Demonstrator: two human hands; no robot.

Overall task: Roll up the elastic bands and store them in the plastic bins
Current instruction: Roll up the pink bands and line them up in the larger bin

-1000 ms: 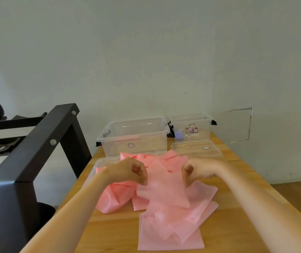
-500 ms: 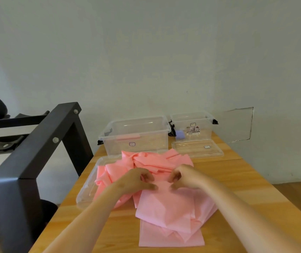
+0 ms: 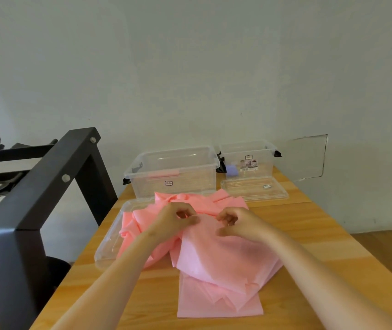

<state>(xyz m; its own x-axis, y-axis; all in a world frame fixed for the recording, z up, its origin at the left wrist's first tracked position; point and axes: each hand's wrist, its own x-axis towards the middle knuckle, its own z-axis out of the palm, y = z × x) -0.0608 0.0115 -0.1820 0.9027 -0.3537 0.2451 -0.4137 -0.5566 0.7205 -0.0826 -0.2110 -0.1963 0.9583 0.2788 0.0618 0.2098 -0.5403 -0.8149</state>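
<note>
A heap of pink elastic bands (image 3: 223, 256) lies on the wooden table (image 3: 309, 234), partly over a clear lid (image 3: 109, 244) at the left. My left hand (image 3: 176, 220) and my right hand (image 3: 235, 222) sit close together at the far edge of the top pink band, each pinching it with curled fingers. Behind the heap stands a large clear plastic bin (image 3: 173, 172), open. A smaller clear bin (image 3: 249, 158) stands to its right, with a small purple thing (image 3: 232, 170) inside.
A second clear lid (image 3: 254, 191) lies in front of the small bin. A black metal frame (image 3: 35, 198) rises at the table's left side. A pale wall stands right behind the bins. Wooden floor shows at the right.
My hands came down from a raised, spread hold to the table and drew closer together. The top pink band now lies flatter on the heap.
</note>
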